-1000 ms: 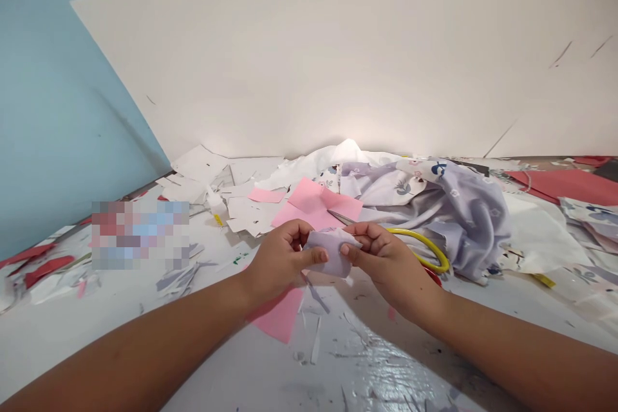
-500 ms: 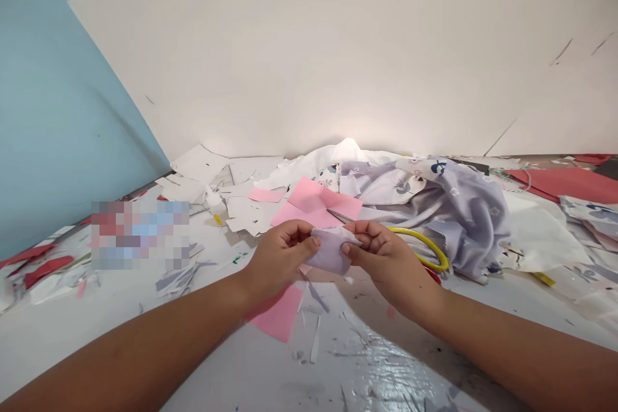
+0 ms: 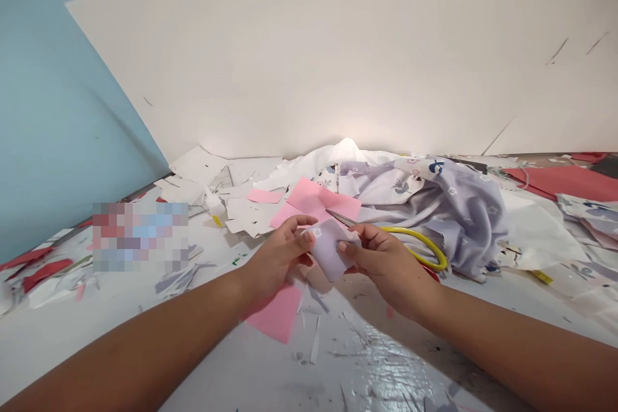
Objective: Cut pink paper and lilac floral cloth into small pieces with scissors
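A small lilac fabric piece (image 3: 330,252) with a pale flower print is stretched between my two hands above the table. My left hand (image 3: 284,250) pinches its left edge, thumb on top. At the right edge my right hand (image 3: 379,254) grips it between thumb and fingers. Just behind the hands lie scissors (image 3: 415,234) with yellow and red handles, their blades pointing to the left and partly hidden by my right hand. Pink paper (image 3: 309,198) lies under the blade tips, and another pink sheet (image 3: 276,315) is beneath my left wrist.
A crumpled lilac and white floral cloth (image 3: 463,206) is heaped behind the scissors. White paper scraps (image 3: 248,214) and a small white bottle (image 3: 215,205) lie to the left. Red sheets (image 3: 564,181) are at the far right. A white board (image 3: 338,58) stands behind the table.
The fabric piece has been turned and opened flatter, so its flower print and a lower corner now show. Both hands stay on it in nearly the same place.
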`<action>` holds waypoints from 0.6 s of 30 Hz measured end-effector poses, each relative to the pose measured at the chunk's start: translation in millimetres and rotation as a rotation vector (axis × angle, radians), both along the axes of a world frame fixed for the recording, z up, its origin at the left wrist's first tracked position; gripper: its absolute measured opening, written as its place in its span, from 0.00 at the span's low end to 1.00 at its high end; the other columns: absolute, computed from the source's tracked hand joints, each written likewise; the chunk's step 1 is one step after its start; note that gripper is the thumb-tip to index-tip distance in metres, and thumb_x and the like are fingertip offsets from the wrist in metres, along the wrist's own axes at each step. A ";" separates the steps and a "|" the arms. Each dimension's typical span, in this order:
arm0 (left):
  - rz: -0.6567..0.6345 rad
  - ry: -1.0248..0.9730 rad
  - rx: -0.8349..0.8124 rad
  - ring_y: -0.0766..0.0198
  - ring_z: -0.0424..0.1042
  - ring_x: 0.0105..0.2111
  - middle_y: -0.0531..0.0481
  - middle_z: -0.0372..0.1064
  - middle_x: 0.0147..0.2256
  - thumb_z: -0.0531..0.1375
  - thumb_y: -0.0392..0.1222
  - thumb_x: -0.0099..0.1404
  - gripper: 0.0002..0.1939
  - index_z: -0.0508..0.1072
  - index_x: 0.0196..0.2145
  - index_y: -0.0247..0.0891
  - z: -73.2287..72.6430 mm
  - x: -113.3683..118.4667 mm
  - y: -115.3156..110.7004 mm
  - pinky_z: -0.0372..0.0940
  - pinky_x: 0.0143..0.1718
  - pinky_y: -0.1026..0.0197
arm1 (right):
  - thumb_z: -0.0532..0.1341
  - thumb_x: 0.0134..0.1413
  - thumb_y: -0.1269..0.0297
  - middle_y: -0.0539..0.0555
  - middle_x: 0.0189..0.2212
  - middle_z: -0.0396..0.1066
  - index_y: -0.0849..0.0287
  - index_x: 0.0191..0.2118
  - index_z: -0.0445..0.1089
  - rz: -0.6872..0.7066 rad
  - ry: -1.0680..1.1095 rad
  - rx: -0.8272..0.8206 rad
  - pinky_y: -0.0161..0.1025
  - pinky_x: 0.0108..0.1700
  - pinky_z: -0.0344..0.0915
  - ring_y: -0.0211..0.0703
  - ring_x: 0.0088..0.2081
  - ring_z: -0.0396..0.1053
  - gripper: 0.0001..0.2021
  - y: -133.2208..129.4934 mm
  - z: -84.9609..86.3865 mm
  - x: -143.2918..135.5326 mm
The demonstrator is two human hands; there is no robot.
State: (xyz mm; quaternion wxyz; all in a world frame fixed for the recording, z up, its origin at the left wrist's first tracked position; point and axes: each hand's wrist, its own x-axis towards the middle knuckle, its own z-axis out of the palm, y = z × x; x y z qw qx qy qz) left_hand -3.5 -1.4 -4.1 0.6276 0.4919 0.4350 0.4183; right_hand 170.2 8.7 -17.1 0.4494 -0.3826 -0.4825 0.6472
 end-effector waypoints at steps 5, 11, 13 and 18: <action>-0.019 0.046 -0.017 0.72 0.59 0.22 0.53 0.60 0.27 0.63 0.46 0.51 0.15 0.68 0.35 0.37 -5.2 5.8 4.5 0.54 0.20 0.69 | 0.63 0.46 0.63 0.47 0.26 0.68 0.58 0.31 0.64 -0.013 0.071 -0.004 0.35 0.32 0.67 0.35 0.29 0.67 0.07 -0.5 1.0 -4.0; 0.139 0.173 0.121 0.71 0.62 0.22 0.54 0.61 0.24 0.60 0.43 0.54 0.08 0.67 0.28 0.36 -6.0 5.0 9.4 0.58 0.22 0.67 | 0.59 0.49 0.64 0.47 0.27 0.68 0.57 0.31 0.64 -0.065 -0.009 -0.046 0.35 0.30 0.67 0.37 0.29 0.68 0.04 4.4 -0.3 -1.6; 0.120 0.193 0.124 0.71 0.62 0.22 0.54 0.61 0.24 0.60 0.43 0.54 0.07 0.66 0.28 0.36 -5.1 3.6 9.5 0.58 0.22 0.67 | 0.59 0.49 0.64 0.48 0.25 0.68 0.58 0.32 0.64 -0.035 -0.059 -0.057 0.35 0.28 0.67 0.36 0.25 0.68 0.05 6.9 0.1 0.0; 0.068 0.166 0.113 0.71 0.62 0.22 0.54 0.63 0.25 0.57 0.41 0.56 0.05 0.68 0.30 0.37 -6.5 2.1 11.4 0.58 0.23 0.67 | 0.60 0.48 0.63 0.48 0.24 0.68 0.59 0.31 0.65 -0.003 -0.090 -0.017 0.35 0.26 0.66 0.37 0.24 0.68 0.05 11.0 0.6 2.7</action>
